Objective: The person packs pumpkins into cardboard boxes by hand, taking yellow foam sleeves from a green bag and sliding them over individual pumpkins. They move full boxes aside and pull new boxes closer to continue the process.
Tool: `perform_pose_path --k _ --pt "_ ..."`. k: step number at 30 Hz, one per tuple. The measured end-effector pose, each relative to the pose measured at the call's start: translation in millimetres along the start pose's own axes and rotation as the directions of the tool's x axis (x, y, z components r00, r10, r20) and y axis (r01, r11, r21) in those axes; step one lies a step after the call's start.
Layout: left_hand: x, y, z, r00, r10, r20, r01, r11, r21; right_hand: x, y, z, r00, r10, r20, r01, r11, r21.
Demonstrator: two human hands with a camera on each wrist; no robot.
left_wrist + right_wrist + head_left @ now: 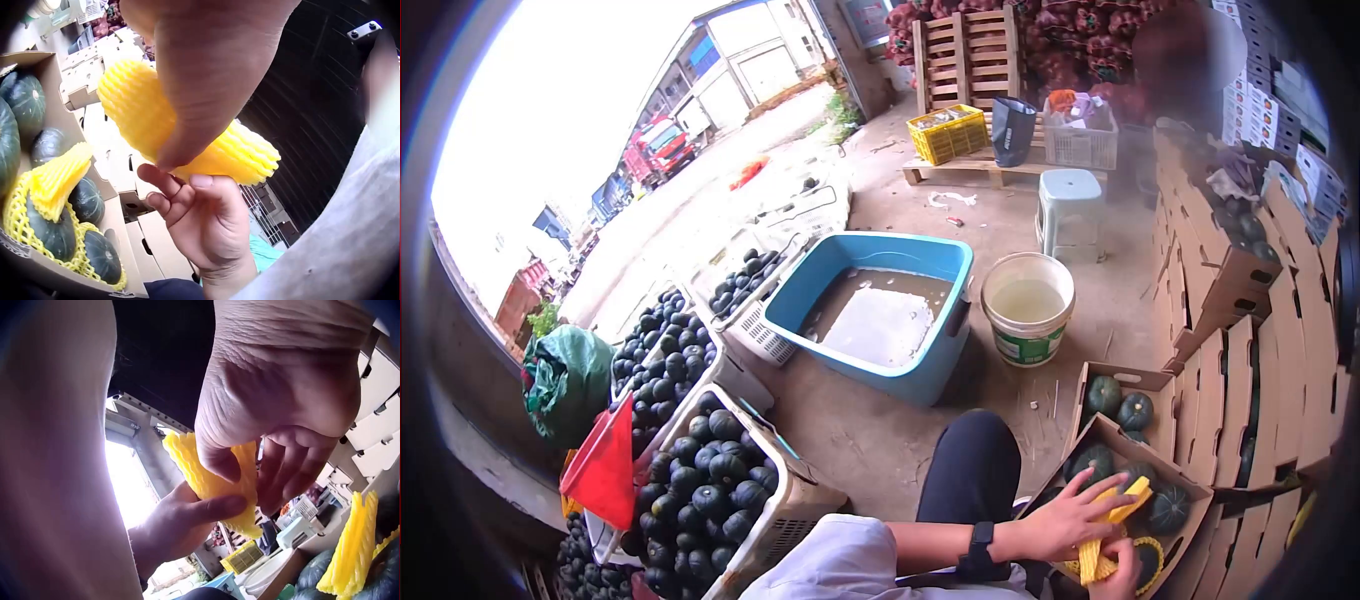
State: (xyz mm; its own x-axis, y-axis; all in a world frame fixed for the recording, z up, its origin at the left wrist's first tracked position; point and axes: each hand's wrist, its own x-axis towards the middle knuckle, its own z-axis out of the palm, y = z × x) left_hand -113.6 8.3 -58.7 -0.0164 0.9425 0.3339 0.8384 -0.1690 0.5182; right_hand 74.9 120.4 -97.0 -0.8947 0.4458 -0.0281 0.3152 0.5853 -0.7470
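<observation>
A yellow foam net sleeve (1092,566) (245,154) is pinched between the thumb and fingers of my left hand (1055,526) (209,69) (175,524). My right hand (1122,576) (209,228) (281,387) grips the same sleeve, its thumb across the foam in the right wrist view. Both hands are over an open cardboard box (112,203) of dark green squashes (1170,510) (90,200). Another yellow sleeve (59,181) (351,550) lies loose on the squashes, and netting surrounds two of them in the left wrist view. Some fingertips are hidden behind the foam.
Crates of dark squashes (720,480) stand at the left. Ahead are a blue tub (870,375) of murky water, a white bucket (1028,335) and a stool (1070,195). Stacked cartons (1280,380) line the right side, and a second box of squashes (1100,375) adjoins the nearer one.
</observation>
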Motion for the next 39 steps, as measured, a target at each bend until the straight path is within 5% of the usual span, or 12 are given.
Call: perform_pose_path --k 4,8,16,21,24,28,30,31,32,34,36,39 --pt "8.6 25.1 -1.5 0.999 -0.051 0.004 0.047 0.898 -0.436 -7.6 -27.5 -22.5 0.94 -0.139 -0.31 0.257 0.888 0.382" --pt "29.5 43.9 -33.1 0.894 -0.31 0.323 0.402 0.873 -0.276 -18.1 18.8 0.2 0.849 0.361 -0.386 -0.014 0.745 0.667" --pt "22.2 3.9 11.8 0.991 0.03 0.127 0.003 0.969 -0.248 -4.3 6.9 -23.3 0.978 0.188 -0.095 -0.082 0.754 0.652" --pt "32.6 42.7 9.8 0.867 0.008 -0.499 -0.094 0.984 -0.148 3.5 10.3 -9.4 0.959 0.184 -0.214 -0.033 0.826 0.563" --pt "36.0 27.0 46.8 0.932 -0.149 -0.33 -0.062 0.834 -0.549 5.2 15.0 -6.2 0.947 0.191 -0.259 -0.018 0.836 0.549" --pt "44.9 -0.3 57.2 0.985 -0.121 0.123 0.12 -0.031 -0.992 10.2 34.1 -3.4 0.921 0.267 -0.284 -0.026 0.769 0.638" --pt "36.7 1.3 47.1 0.934 -0.049 0.354 0.349 -0.086 -0.933 18.8 67.5 -2.0 0.938 0.32 -0.131 -0.028 0.448 0.894" --pt "37.0 4.3 36.2 0.912 -0.185 0.367 0.333 -0.188 -0.924 27.2 64.9 -7.3 0.956 0.272 0.112 -0.084 -0.112 0.99" --pt "38.0 5.3 33.6 0.867 -0.289 0.405 0.323 -0.291 -0.9 19.9 32.6 -13.5 0.986 0.168 -0.021 0.025 -0.021 0.999" --pt "26.6 -11.9 50.7 0.913 -0.331 0.24 0.215 -0.112 -0.97 9.2 7.7 -18.5 0.973 0.203 -0.112 0.146 -0.165 0.975" --pt "32.2 5.5 6.0 0.953 -0.093 -0.287 -0.001 0.95 -0.312 5.9 1.3 -18.6 0.972 0.147 -0.181 0.208 -0.189 0.96" --pt "25.6 0.9 10.9 0.956 0.115 -0.269 -0.17 0.967 -0.188 -2.7 25.2 -4.0 0.946 0.224 -0.232 0.205 0.138 0.969"
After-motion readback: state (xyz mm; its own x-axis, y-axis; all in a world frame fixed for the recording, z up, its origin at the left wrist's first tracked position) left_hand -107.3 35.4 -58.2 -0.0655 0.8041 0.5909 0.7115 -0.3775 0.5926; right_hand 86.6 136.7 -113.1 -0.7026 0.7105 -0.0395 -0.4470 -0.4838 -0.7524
